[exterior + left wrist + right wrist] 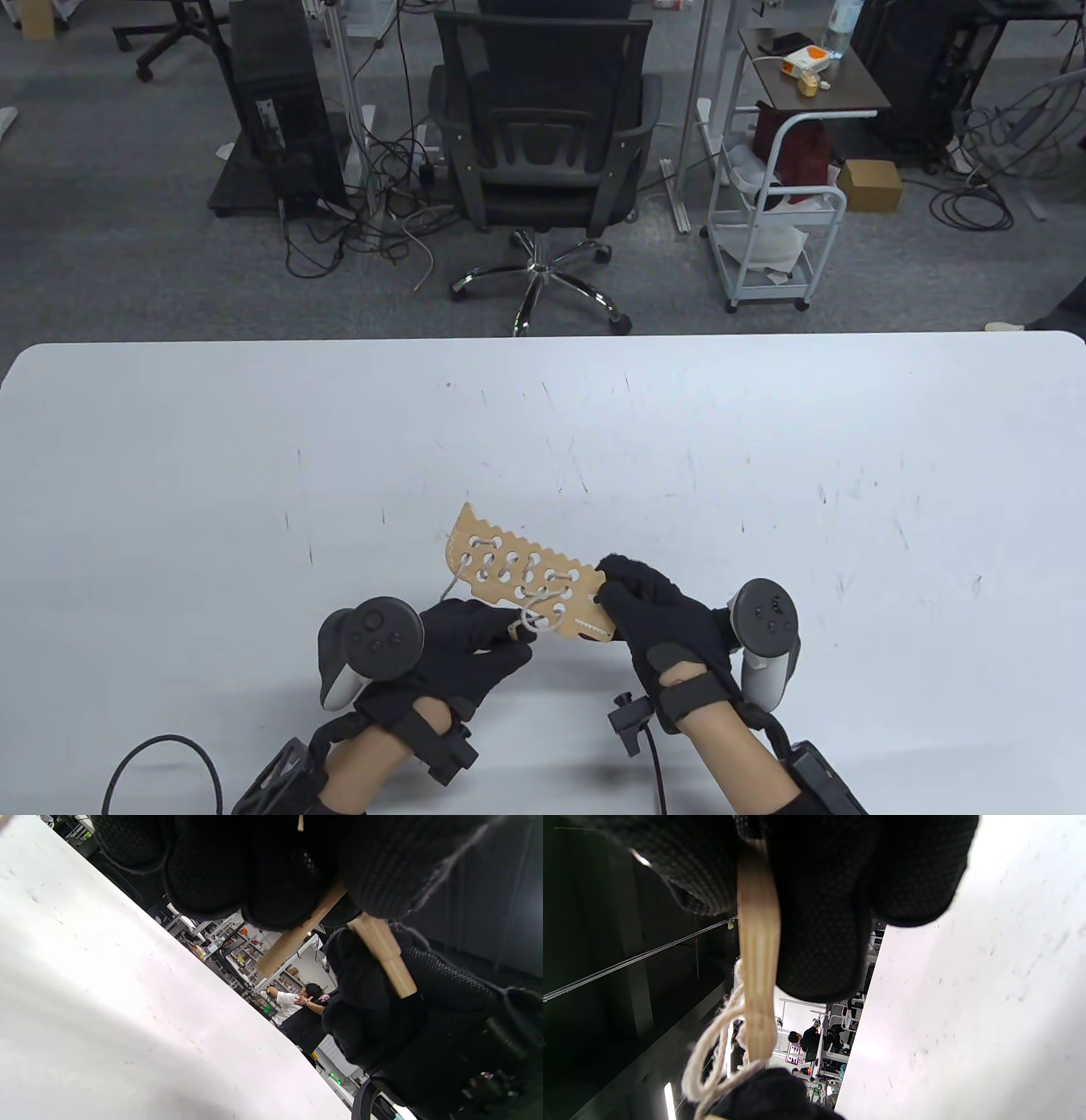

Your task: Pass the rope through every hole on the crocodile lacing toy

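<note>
Your materials: pale wood, twisted cord, knit gloves, matt table.
You see the crocodile board (528,577) as thin, smooth, unvarnished plywood, the rope (712,1052) as off-white fibrous twine, your gloves (670,620) as black, matt, dotted knit fabric, and the white table (254,475) as smooth, scuffed laminate.

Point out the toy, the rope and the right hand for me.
toy (501,556): table view, on its holed wooden face.
rope (533,618): table view, on the loop by the left fingers.
right hand (657,615): table view, back of the glove.
</note>
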Demonstrator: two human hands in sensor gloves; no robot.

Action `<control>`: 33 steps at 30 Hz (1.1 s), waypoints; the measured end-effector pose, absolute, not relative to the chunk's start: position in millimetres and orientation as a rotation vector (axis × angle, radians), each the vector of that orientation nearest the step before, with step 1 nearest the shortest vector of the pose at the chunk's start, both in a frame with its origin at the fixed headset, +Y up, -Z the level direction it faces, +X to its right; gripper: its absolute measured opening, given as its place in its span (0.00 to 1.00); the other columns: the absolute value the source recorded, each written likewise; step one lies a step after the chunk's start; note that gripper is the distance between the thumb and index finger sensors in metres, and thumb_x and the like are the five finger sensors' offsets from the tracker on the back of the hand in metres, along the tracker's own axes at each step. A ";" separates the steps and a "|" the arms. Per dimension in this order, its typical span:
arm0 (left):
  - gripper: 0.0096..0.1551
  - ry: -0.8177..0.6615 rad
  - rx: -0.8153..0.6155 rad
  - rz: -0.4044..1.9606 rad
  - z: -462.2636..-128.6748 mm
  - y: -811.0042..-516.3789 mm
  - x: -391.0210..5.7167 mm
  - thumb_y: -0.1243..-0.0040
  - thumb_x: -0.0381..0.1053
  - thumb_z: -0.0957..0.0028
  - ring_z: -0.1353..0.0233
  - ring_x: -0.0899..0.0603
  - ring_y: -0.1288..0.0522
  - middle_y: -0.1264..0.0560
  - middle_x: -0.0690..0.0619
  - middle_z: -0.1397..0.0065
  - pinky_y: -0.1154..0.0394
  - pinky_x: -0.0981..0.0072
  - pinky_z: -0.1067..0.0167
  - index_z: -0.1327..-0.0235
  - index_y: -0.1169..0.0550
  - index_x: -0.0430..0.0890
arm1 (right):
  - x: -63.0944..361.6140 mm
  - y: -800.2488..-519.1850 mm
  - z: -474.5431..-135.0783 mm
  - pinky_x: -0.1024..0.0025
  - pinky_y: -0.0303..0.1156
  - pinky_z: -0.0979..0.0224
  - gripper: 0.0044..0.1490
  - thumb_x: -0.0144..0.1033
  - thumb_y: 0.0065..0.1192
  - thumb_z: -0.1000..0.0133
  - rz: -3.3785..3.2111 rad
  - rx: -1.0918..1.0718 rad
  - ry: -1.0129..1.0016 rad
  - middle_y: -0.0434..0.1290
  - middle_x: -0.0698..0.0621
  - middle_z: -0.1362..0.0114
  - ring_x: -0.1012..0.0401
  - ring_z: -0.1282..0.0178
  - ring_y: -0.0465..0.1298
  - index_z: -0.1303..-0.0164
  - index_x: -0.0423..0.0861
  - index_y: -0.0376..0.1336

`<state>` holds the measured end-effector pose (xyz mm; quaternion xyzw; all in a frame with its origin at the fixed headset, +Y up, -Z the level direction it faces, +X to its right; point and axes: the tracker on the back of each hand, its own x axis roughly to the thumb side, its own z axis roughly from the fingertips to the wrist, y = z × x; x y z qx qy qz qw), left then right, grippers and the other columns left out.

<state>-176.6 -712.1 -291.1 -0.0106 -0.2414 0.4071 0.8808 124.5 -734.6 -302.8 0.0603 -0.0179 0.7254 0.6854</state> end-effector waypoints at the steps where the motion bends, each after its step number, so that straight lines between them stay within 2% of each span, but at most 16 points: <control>1: 0.25 -0.503 -0.015 0.854 -290.9 -711.2 -177.5 0.29 0.62 0.56 0.44 0.45 0.20 0.16 0.56 0.47 0.29 0.45 0.33 0.45 0.15 0.61 | 125.6 -735.0 -303.5 0.59 0.80 0.47 0.32 0.42 0.70 0.47 1.628 0.130 -0.041 0.85 0.46 0.46 0.58 0.58 0.89 0.38 0.37 0.66; 27: 0.24 -0.381 0.202 1.016 -294.8 -689.5 -221.5 0.30 0.64 0.56 0.42 0.45 0.21 0.17 0.55 0.42 0.30 0.45 0.32 0.46 0.15 0.62 | 150.6 -745.9 -318.7 0.59 0.80 0.47 0.32 0.42 0.70 0.47 1.643 0.002 -0.079 0.85 0.46 0.45 0.58 0.58 0.89 0.38 0.37 0.66; 33: 0.26 -0.374 0.146 0.969 -298.8 -691.5 -221.9 0.31 0.57 0.56 0.42 0.43 0.21 0.17 0.53 0.41 0.31 0.43 0.32 0.43 0.16 0.57 | 153.1 -747.2 -319.6 0.59 0.79 0.47 0.32 0.42 0.70 0.47 1.650 -0.010 -0.084 0.85 0.46 0.45 0.58 0.57 0.89 0.37 0.38 0.66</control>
